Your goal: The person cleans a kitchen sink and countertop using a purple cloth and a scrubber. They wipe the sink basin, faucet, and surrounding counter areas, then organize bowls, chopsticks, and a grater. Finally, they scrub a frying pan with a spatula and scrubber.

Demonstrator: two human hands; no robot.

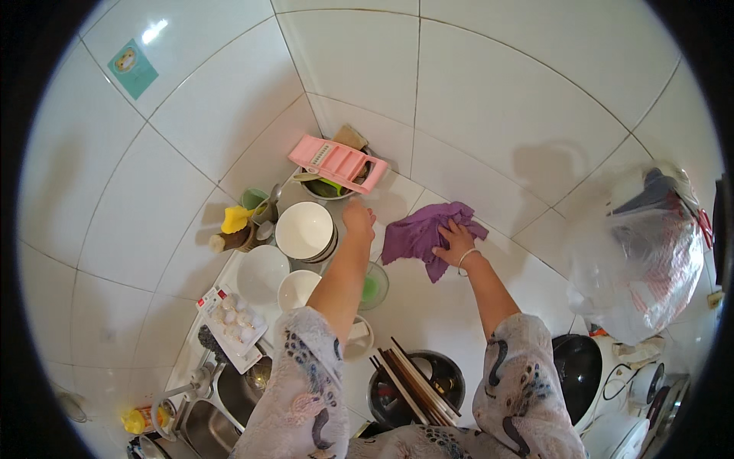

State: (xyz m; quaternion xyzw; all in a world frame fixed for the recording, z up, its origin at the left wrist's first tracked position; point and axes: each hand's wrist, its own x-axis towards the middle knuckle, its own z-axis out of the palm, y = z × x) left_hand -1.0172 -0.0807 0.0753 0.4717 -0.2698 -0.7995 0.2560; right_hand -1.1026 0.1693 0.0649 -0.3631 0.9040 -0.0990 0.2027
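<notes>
My right hand point(459, 246) lies on a crumpled purple cloth point(417, 239), its fingers spread over it on the white counter. Over on the left, my left hand point(358, 217) is closed, its fingers curled in, and what it may hold is hidden. It is beside a stack of white bowls point(304, 231) and just in front of a metal basin point(325, 188). A pink grater point(339, 162) lies across that basin. Below my left forearm, partly covered, is a clear glass bowl point(375, 287) with something green in it.
More white bowls point(262, 273) and a pack of eggs or similar round items point(231, 317) stand at the left, beside a steel sink point(208, 428). Chopsticks point(409, 382) rest across a metal bowl point(451, 376) close to me. A plastic bag point(650, 268) hangs at right, above a black pan point(577, 371).
</notes>
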